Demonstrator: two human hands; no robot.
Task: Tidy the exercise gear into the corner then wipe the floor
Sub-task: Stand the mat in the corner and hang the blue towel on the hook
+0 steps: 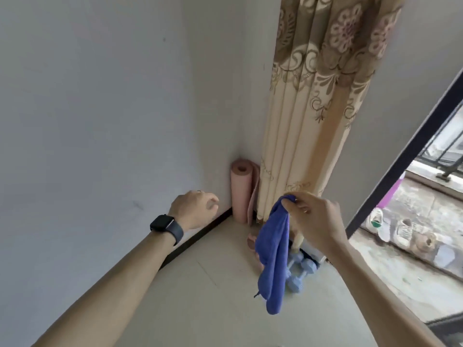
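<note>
Blue cloth (273, 251), at 5 o'clock from the middle of the head view: soft, nappy fabric hanging in a long limp fold above the floor (213, 296), not touching it. The right hand (315, 216) pinches its top corner between curled fingertips. The left hand (193, 209), at 7 o'clock, hangs in the air near the wall (100, 96) with fingers loosely curled and nothing in it; a dark watch (165, 225) sits on the wrist.

Exercise gear: a pink foam yoga mat (241, 194), rolled into a tight cylinder, stands upright in the corner at 6 o'clock, its loose flap against the curtain (313, 96). Pale blue dumbbells (298, 274) with faceted heads lie on the floor at 5 o'clock, just beside the curtain hem and partly behind the cloth. A pink object (251, 240) shows at the cloth's left edge; what it is cannot be told.

Progress, as judged: the gear appears gathered into the corner, so tidying looks finished; with the cloth raised, wiping seems not yet begun.

Surroundings: smooth pale floor tiles, dark skirting (200, 234), pleated beige curtain with floral pattern, worn shoes (390, 226) outside at 4 o'clock.
</note>
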